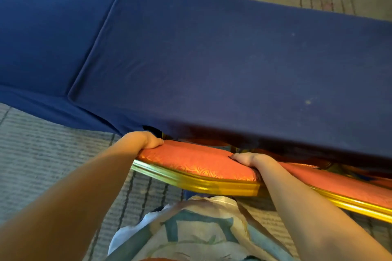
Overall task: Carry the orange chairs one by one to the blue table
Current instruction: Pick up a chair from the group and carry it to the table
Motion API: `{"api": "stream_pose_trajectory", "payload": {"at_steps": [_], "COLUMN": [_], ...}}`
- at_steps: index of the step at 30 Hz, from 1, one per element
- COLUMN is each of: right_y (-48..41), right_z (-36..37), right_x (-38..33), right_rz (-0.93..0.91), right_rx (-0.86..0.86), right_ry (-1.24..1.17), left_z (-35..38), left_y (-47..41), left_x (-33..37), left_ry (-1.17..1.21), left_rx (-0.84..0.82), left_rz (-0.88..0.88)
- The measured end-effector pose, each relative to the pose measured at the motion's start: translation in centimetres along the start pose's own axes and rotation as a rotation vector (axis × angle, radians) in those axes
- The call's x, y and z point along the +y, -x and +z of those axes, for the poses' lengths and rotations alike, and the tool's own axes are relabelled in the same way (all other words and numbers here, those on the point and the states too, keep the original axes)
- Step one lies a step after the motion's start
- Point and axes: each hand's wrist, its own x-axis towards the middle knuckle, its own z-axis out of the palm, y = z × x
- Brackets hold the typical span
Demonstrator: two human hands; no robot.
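Two hands grip the backrest top of one orange chair (197, 163) at six o'clock. The left hand (148, 141) holds its nine o'clock end and the right hand (248, 160) its three o'clock end, fingers of both curled over the padded edge, tips hidden. The blue table (233, 59) fills twelve o'clock, its cloth edge just beyond the backrest. Best to push straight and level — a second chair (339, 186) sits just beside at four o'clock.

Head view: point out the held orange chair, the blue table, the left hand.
orange chair (197, 162), head view, padded top edge.
blue table (233, 59), head view, bare cloth of the top.
left hand (146, 140), head view, back of the hand.
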Motion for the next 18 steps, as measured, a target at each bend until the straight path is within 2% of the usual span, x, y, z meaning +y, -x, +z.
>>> {"api": "stream_pose_trajectory", "payload": {"at_steps": [4, 9, 14, 16, 18], "right_y": [3.2, 7.2, 11.1, 12.6, 13.5], "right_z": [-0.4, 0.8, 3.4, 5.1, 6.7], "right_x": [0.0, 0.6, 1.2, 1.8, 2.3], "right_rz": [-0.017, -0.112, -0.264, -0.296, -0.33], "right_rx": [0.055, 0.354, 0.569, 0.683, 0.801], "right_ry": [-0.072, -0.176, -0.385, -0.398, -0.345], "left_z": [-0.2, 1.3, 3.5, 5.6, 7.9], "left_y": [2.5, 5.8, 9.1, 11.0, 12.6], "left_x": [0.6, 1.6, 0.8, 0.6, 0.6], "left_ry": [0.055, 0.072, 0.39, 0.409, 0.39], "left_rx": [0.065, 0.172, 0.514, 0.725, 0.929], "left_rz": [0.064, 0.147, 0.228, 0.292, 0.453]}}
